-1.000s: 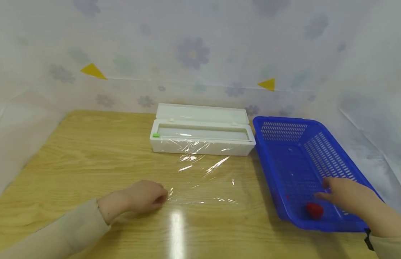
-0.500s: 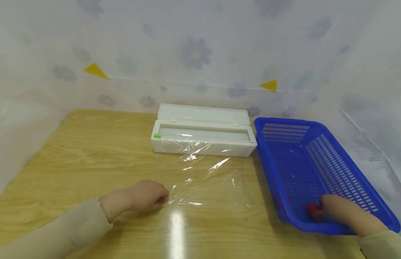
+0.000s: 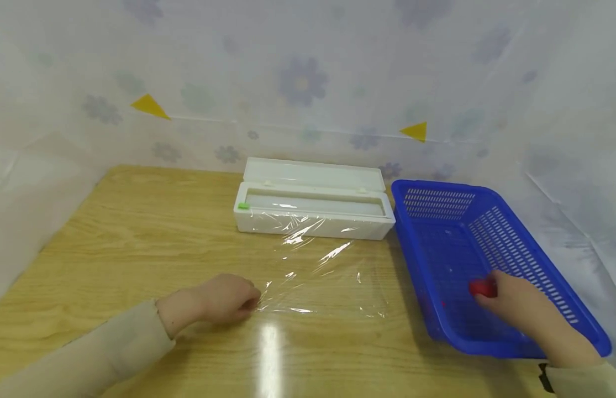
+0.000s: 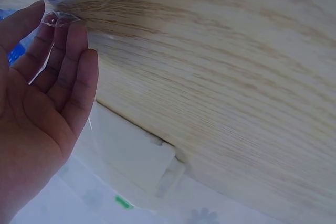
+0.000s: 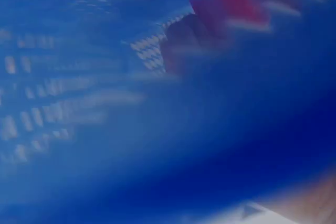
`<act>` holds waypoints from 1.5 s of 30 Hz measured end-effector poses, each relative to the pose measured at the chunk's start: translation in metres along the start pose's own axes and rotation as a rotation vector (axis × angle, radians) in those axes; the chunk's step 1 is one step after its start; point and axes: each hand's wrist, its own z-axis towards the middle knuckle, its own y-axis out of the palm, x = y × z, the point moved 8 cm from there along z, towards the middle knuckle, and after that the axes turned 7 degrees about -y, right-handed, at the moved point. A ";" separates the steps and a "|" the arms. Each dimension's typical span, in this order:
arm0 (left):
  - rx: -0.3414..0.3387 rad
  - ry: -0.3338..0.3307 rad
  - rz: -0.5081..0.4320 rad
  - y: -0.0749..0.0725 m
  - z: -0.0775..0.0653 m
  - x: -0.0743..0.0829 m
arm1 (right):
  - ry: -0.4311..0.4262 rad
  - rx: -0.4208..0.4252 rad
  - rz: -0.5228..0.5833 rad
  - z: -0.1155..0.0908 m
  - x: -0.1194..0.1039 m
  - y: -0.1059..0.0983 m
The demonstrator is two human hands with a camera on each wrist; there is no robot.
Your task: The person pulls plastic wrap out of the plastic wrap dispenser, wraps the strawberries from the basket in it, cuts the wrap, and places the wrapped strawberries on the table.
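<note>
My left hand (image 3: 223, 299) pinches the near left corner of a clear sheet of plastic wrap (image 3: 327, 282). In the left wrist view, crumpled film shows at the fingertips of that hand (image 4: 47, 85). The wrap stretches over the wooden table from a white cling film box (image 3: 315, 225) whose lid is raised. On the right, my right hand (image 3: 524, 304) holds a small red object (image 3: 480, 287) above the floor of a blue plastic basket (image 3: 414, 271). Its kind is unclear; in the right wrist view the red object (image 5: 231, 3) is blurred.
A green slider (image 3: 243, 206) sits at the left end of the box's front edge. The basket's tall slotted walls stand close to the box's right end. Behind the table hangs a flowered curtain (image 3: 298, 83) with yellow triangles.
My right hand has reached down into the basket, grasped the red object and raised it slightly from the near end. The left hand stays at the wrap's corner.
</note>
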 end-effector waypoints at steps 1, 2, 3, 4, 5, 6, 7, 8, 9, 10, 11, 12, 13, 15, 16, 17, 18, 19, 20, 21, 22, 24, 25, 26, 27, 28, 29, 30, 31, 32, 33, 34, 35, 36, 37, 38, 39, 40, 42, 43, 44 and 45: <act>0.000 0.000 0.002 0.000 0.000 0.000 | 0.011 0.036 0.016 -0.002 -0.008 -0.008; -0.001 0.000 0.000 0.000 0.000 0.000 | 0.013 0.085 0.036 -0.004 -0.019 -0.017; -0.003 0.001 -0.001 0.000 0.000 0.001 | 0.010 0.141 0.055 -0.007 -0.030 -0.024; -0.004 0.004 -0.001 0.000 -0.001 0.001 | 0.005 0.193 0.070 -0.011 -0.043 -0.032; -0.005 0.005 -0.002 -0.001 -0.001 0.002 | -0.004 0.243 0.081 -0.015 -0.056 -0.038; -0.004 0.007 -0.001 -0.001 -0.001 0.002 | -0.015 0.287 0.090 -0.019 -0.070 -0.043; -0.003 0.009 -0.005 -0.001 -0.001 0.003 | -0.024 0.318 0.093 -0.023 -0.083 -0.046; -0.003 0.011 -0.008 -0.001 -0.001 0.003 | -0.039 0.347 0.093 -0.027 -0.095 -0.049; -0.003 0.012 -0.010 -0.001 -0.001 0.003 | -0.051 0.366 0.091 -0.030 -0.106 -0.051; -0.005 0.012 -0.012 -0.001 -0.001 0.003 | -0.060 0.374 0.088 -0.033 -0.116 -0.052; -0.005 0.012 -0.013 -0.001 -0.001 0.003 | -0.066 0.376 0.088 -0.036 -0.125 -0.052; -0.005 0.014 -0.012 -0.001 -0.001 0.003 | -0.078 0.400 0.085 -0.039 -0.134 -0.052; -0.009 0.012 -0.013 -0.002 -0.002 0.003 | -0.090 0.417 0.082 -0.041 -0.143 -0.052; -0.015 0.008 -0.011 -0.002 -0.003 0.002 | -0.131 0.468 0.087 -0.046 -0.163 -0.052; -0.016 0.007 -0.008 -0.001 -0.003 0.002 | -0.163 0.501 0.090 -0.047 -0.175 -0.050; -0.015 0.007 -0.002 -0.001 -0.004 0.002 | -0.198 0.534 0.091 -0.048 -0.187 -0.049; -0.014 0.008 0.002 -0.001 -0.004 0.002 | -0.239 0.567 0.087 -0.047 -0.200 -0.047; -0.014 0.007 0.002 -0.001 -0.004 0.002 | -0.275 0.577 0.083 -0.045 -0.212 -0.044; -0.012 0.009 0.005 0.000 -0.004 0.002 | -0.311 0.582 0.079 -0.041 -0.224 -0.039; -0.010 0.011 0.008 0.000 -0.004 0.003 | -0.346 0.580 0.076 -0.035 -0.235 -0.034; -0.005 0.015 0.012 0.000 -0.004 0.003 | -0.373 0.564 0.070 -0.028 -0.245 -0.028; 0.001 0.019 0.014 0.000 -0.004 0.004 | -0.397 0.493 0.066 -0.008 -0.260 -0.014; 0.003 0.020 0.014 0.000 -0.004 0.004 | -0.397 0.445 0.064 0.002 -0.265 -0.006; 0.006 0.020 0.016 0.000 -0.004 0.004 | -0.393 0.395 0.064 0.012 -0.269 0.001; 0.010 0.020 0.018 0.000 -0.004 0.005 | -0.392 0.350 0.059 0.021 -0.272 0.009; 0.014 0.020 0.021 -0.001 -0.004 0.005 | -0.385 0.306 0.054 0.029 -0.274 0.015; 0.017 0.019 0.025 -0.001 -0.004 0.005 | -0.382 0.273 0.044 0.037 -0.275 0.022; 0.021 0.018 0.029 -0.001 -0.004 0.005 | -0.387 0.249 0.041 0.043 -0.277 0.027; 0.025 0.018 0.032 -0.002 -0.004 0.005 | -0.387 0.226 0.030 0.048 -0.278 0.033; 0.027 0.017 0.035 -0.002 -0.003 0.005 | -0.395 0.212 0.029 0.053 -0.279 0.037; 0.028 0.016 0.037 -0.001 -0.003 0.005 | -0.401 0.200 0.029 0.057 -0.280 0.042; 0.025 0.016 0.038 -0.001 -0.003 0.005 | -0.404 0.188 0.034 0.060 -0.280 0.046; 0.023 0.015 0.039 -0.001 -0.003 0.005 | -0.407 0.180 0.030 0.063 -0.281 0.050; 0.021 0.015 0.039 -0.001 -0.003 0.005 | -0.413 0.172 0.032 0.065 -0.281 0.054; 0.017 0.013 0.039 -0.001 -0.002 0.005 | -0.421 0.166 0.028 0.068 -0.282 0.057; 0.012 0.010 0.037 -0.001 -0.003 0.005 | -0.428 0.160 0.026 0.069 -0.283 0.060; 0.008 0.007 0.035 -0.001 -0.003 0.005 | -0.437 0.155 0.026 0.071 -0.284 0.063; 0.005 0.004 0.031 -0.001 -0.003 0.005 | -0.441 0.149 0.027 0.072 -0.285 0.065; 0.005 0.001 0.024 -0.002 -0.004 0.005 | -0.447 0.146 0.035 0.074 -0.286 0.067; 0.003 -0.002 0.017 -0.003 -0.004 0.005 | -0.446 0.144 0.042 0.075 -0.286 0.067; 0.004 -0.003 0.013 -0.004 -0.004 0.005 | -0.444 0.141 0.049 0.076 -0.286 0.067; 0.004 -0.005 0.007 -0.005 -0.004 0.005 | -0.441 0.136 0.058 0.076 -0.286 0.067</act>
